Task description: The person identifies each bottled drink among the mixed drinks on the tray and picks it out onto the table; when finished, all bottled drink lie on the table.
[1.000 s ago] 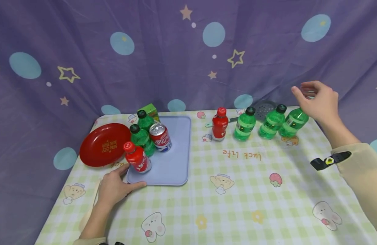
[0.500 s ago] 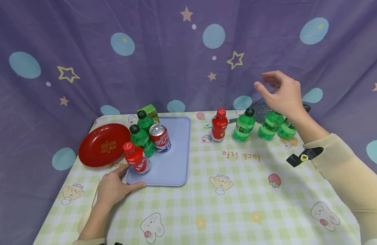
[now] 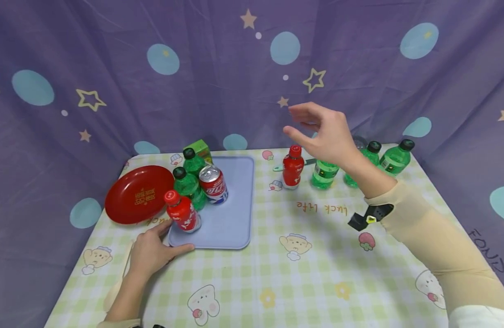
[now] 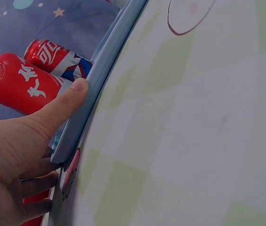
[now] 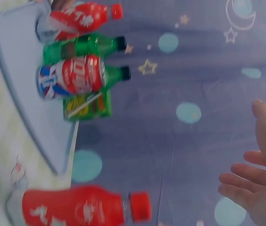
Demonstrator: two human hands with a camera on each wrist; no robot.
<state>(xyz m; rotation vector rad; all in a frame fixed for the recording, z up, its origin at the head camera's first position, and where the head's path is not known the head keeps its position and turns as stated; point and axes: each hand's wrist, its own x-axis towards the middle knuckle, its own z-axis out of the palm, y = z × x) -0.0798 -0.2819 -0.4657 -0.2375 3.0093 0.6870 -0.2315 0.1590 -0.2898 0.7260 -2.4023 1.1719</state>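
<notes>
My left hand (image 3: 151, 250) holds the near-left corner of a light blue tray (image 3: 231, 232). In the left wrist view the thumb lies along the rim and the fingers are at the outer side. On the tray stand a red bottle (image 3: 184, 214), a red soda can (image 3: 213, 184) and two green bottles (image 3: 189, 187). A small green box (image 3: 201, 149) is behind them. My right hand (image 3: 327, 134) hangs in the air, holding nothing, thumb apart from fingers. Just below and left of it stands another red bottle (image 3: 292, 171); the right forearm partly hides several green bottles (image 3: 323, 175).
A red plate (image 3: 141, 193) lies left of the tray. Behind the bottles on the right lies a dark perforated utensil (image 3: 359, 141), mostly covered, with a pale green handle end (image 3: 278, 168). A purple curtain (image 3: 215, 91) hangs behind the checked tablecloth (image 3: 317, 273).
My right hand has moved left through the air, from over the rightmost green bottle to above the red bottle on the right. The left hand and tray stay in place.
</notes>
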